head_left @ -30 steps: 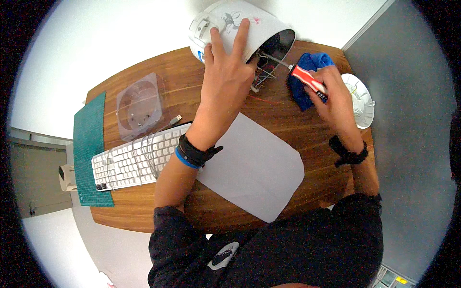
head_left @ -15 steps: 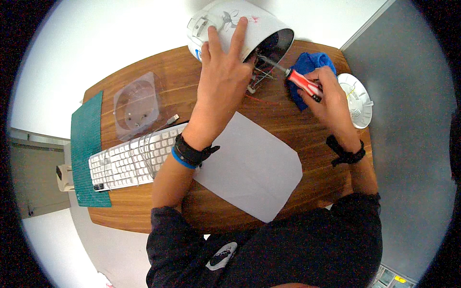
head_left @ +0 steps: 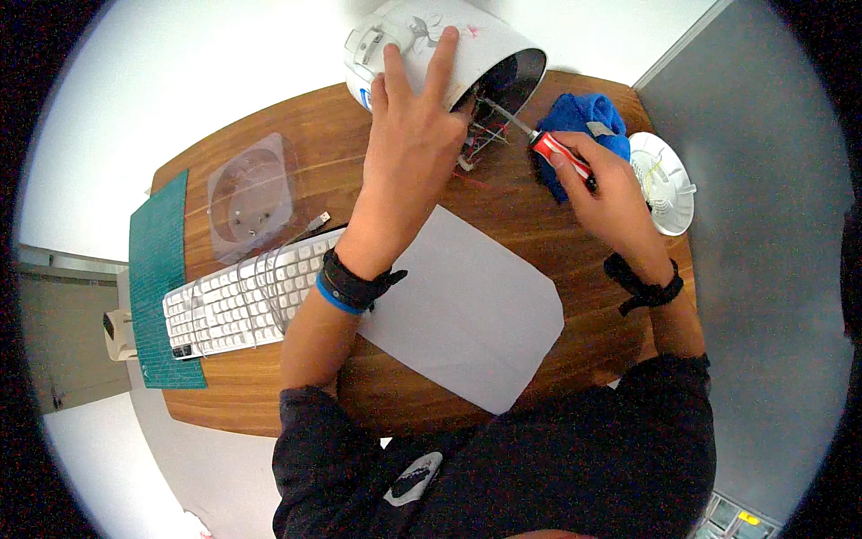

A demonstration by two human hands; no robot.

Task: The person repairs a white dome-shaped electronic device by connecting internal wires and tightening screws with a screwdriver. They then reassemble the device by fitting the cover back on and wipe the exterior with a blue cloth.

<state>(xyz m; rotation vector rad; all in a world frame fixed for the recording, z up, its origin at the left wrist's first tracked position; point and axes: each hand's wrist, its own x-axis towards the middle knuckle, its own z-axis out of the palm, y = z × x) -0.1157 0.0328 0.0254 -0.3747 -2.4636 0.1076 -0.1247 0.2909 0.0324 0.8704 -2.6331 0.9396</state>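
A white cylindrical appliance [head_left: 489,40] with a flower print lies tipped on its side at the far edge of the table, its open end facing right. Wires [head_left: 489,135] spill from that opening. My left hand [head_left: 413,126] steadies the appliance, two fingers stretched along its wall and the others bent at the rim, partly hidden. In my right hand [head_left: 602,180] is a screwdriver [head_left: 555,151] with a red and black handle. Its shaft points into the opening, among the wires; what the tip touches is too small to tell.
A blue cloth [head_left: 579,117] and a round white plastic cover [head_left: 669,189] lie at the right. A grey sheet [head_left: 467,305] is in front of me. To the left are a white keyboard [head_left: 242,301] wrapped in its cable, a clear plastic tray [head_left: 251,193] with small screws, and a green mat [head_left: 157,287].
The screwdriver has shifted slightly to the upper left, and the fingers of my right hand have turned around its handle. My left hand stays on the appliance.
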